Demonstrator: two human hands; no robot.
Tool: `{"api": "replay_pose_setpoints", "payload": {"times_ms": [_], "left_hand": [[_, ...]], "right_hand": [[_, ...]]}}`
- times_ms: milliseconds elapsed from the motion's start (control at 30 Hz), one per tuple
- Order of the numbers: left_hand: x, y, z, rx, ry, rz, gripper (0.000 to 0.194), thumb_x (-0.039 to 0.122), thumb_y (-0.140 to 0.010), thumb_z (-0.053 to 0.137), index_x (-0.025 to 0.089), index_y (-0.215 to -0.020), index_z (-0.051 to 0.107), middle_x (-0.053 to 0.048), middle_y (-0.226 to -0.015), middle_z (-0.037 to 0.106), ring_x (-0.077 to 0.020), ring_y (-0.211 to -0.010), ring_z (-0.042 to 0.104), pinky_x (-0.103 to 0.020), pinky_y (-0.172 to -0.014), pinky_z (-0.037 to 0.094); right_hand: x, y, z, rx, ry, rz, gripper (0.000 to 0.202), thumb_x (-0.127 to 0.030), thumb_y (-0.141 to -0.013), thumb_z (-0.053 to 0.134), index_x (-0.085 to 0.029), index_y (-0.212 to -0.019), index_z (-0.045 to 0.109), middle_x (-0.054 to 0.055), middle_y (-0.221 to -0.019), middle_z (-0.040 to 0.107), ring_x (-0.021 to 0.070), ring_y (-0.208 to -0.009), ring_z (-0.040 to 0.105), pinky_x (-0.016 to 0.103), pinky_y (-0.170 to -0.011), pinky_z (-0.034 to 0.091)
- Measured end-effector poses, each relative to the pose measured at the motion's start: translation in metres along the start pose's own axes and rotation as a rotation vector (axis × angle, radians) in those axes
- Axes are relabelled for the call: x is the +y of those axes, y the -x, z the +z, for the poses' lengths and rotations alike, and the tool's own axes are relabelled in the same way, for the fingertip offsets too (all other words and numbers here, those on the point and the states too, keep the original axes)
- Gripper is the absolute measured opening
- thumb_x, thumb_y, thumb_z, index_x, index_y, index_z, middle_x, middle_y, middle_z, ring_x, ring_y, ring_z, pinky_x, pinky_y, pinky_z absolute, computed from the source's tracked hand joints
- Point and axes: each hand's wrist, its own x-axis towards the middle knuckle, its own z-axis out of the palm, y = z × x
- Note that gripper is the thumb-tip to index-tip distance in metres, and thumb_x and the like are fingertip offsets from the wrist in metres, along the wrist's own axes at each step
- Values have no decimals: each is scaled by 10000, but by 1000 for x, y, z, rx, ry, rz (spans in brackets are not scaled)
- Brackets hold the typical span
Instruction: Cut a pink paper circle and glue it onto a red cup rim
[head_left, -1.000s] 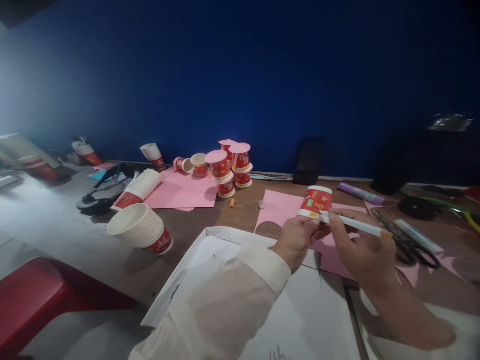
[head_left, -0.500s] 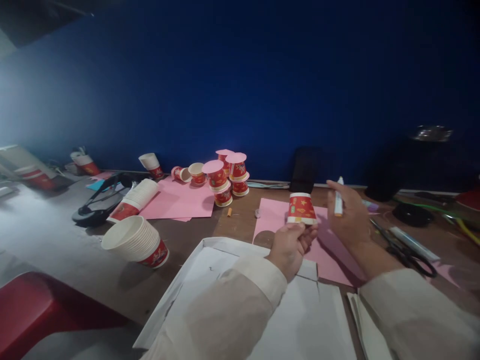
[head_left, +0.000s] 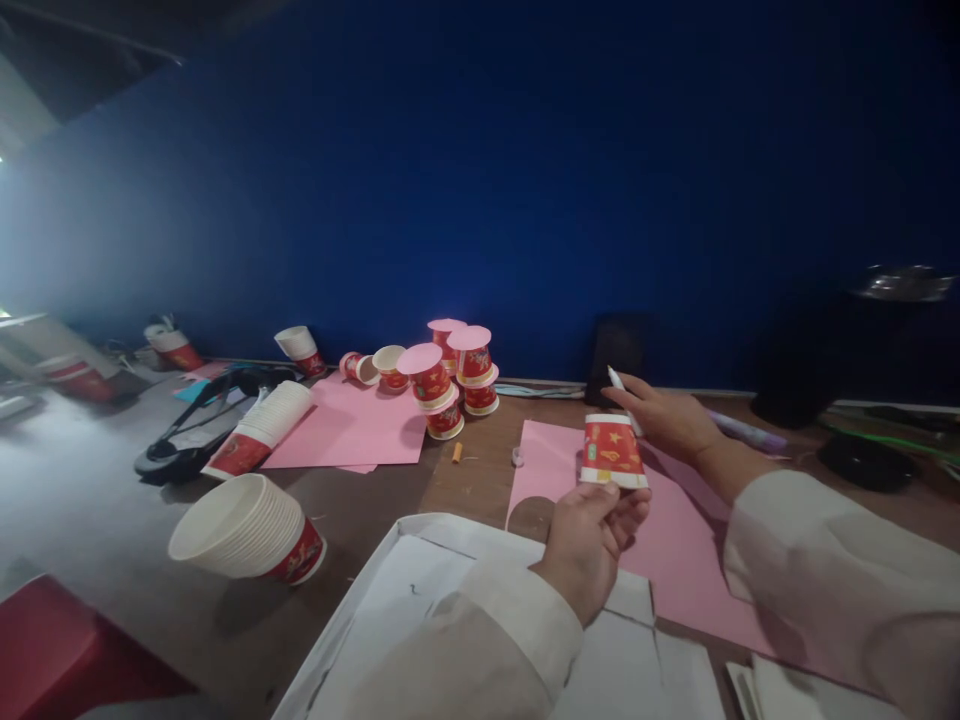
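Observation:
My left hand (head_left: 592,540) is closed on the lower rim of a red paper cup (head_left: 613,452), which is upside down with its base up. Just behind the cup, my right hand (head_left: 664,412) is closed around a slim white tube with a pointed tip (head_left: 616,380). The tip points up and to the left, and the fingers partly cover the tube's body. Beneath both hands lies a pink paper sheet (head_left: 551,450) with a round piece cut out. To the left, upturned red cups (head_left: 429,380) stand stacked in twos with pink paper discs (head_left: 420,358) on them.
A nested stack of paper cups (head_left: 247,530) leans at the left, with another stack (head_left: 262,425) behind it. Loose cups (head_left: 390,365) rest by a second pink sheet (head_left: 360,425). A white box lid (head_left: 397,570) lies in front. An orange cap (head_left: 457,453) sits mid-table.
My right hand has moved left toward the cup and tilted the tube from upright to leaning left. My left hand still holds the cup. The view has shifted slightly.

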Motion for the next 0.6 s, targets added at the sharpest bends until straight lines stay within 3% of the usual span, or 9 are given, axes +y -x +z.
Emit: {"api": "replay_pose_setpoints", "payload": {"times_ms": [233,467,600], "left_hand": [[2,2,1,18,-37,-52,101,174,-826,681,80,-861,679,-151,-889,747,-130,-701,692,-215,-694,498],[1,0,-1,-7,-46,-66,105,177,-797,712,90,-843,675,-145,-874,751,-135,-710,699,-202,-666,483],[1,0,-1,-32,-21,-35,80,145,-815,684,75,-853,689,-141,-851,748,-139,-742,706,-222,-752,517]], "right_hand": [[17,-3,-4,-46,71,22,631,-101,-745,617,-237,-1362,611,134,-1501,546,289,-918,735,288,-496,462],[19,3,-14,49,31,133,483,-172,-815,594,-271,-1283,661,115,-1452,592,194,-762,721,249,-469,378],[11,14,-23,112,-28,226,463,-188,-810,622,-285,-1259,679,109,-1396,632,178,-705,712,252,-487,416]]}}
